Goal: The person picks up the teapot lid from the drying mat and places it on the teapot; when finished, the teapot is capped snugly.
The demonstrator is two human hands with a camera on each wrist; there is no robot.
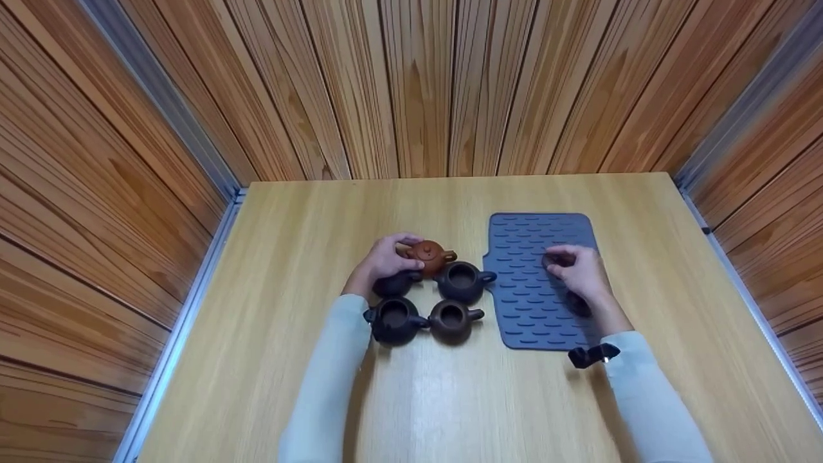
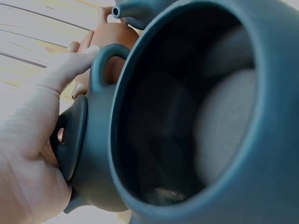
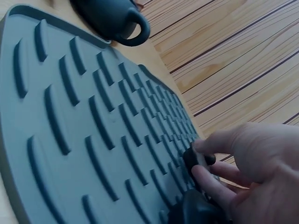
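The left hand [image 1: 384,260] grips the reddish-brown teapot [image 1: 429,257], its thumb at the near side and fingers at the far side. Below that hand, a dark lidded teapot [image 1: 393,285] is partly covered; in the left wrist view its lid [image 2: 74,140] lies beside the palm. Over the grey ridged mat [image 1: 533,315], the right hand [image 1: 586,275] pinches a small dark lid [image 3: 190,161] between thumb and fingers. Another dark lid [image 1: 577,305] lies on the mat under the right wrist, partly hidden.
Three lidless dark teapots stand close together: one [image 1: 463,296] by the mat's left edge, its handle over that edge, one [image 1: 395,337] at near left, and a smaller brownish one [image 1: 452,334] beside it. Wooden plank walls [image 1: 418,90] enclose the table [image 1: 437,399].
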